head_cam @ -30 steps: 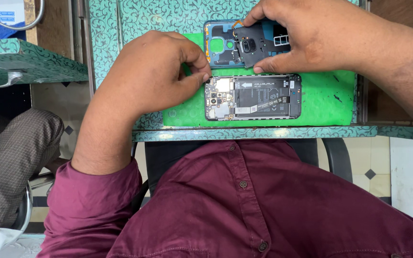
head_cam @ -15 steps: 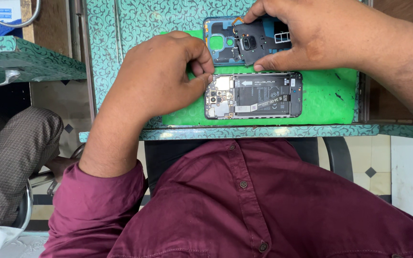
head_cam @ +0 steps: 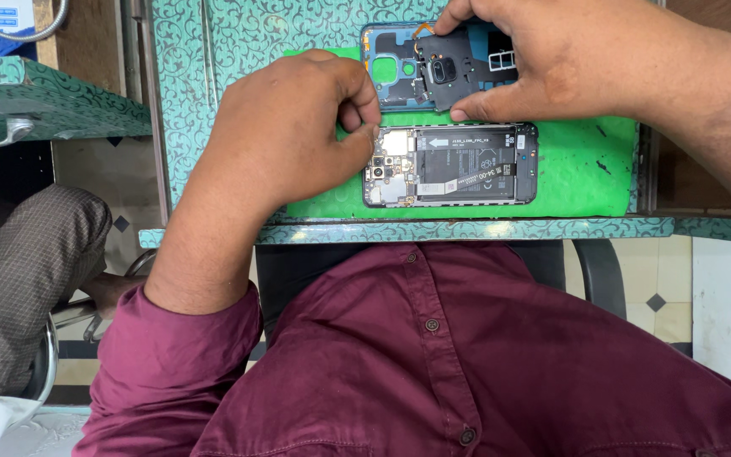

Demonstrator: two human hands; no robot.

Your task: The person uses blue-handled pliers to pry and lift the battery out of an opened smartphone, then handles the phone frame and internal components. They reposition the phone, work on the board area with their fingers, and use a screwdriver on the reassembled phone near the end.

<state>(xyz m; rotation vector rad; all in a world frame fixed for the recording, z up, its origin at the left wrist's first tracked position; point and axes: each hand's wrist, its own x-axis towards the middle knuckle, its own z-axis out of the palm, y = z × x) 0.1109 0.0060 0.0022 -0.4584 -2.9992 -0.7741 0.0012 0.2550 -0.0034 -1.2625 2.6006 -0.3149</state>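
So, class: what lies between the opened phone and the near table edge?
Only a bare strip of the green mat, seen in the head view, between the opened phone and the table edge.

Person wearing a maroon button-up shirt

The shirt is showing small dark buttons running down its front placket, and its left sleeve is sitting rolled above the wrist, leaving the left hand and right hand bare.

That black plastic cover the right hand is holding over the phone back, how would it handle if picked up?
The black cover looks thin with cut-out holes, so probably light and a little bendy. The right hand pinches it by its edges, hinting it needs gentle handling. Being flat, it should not roll.
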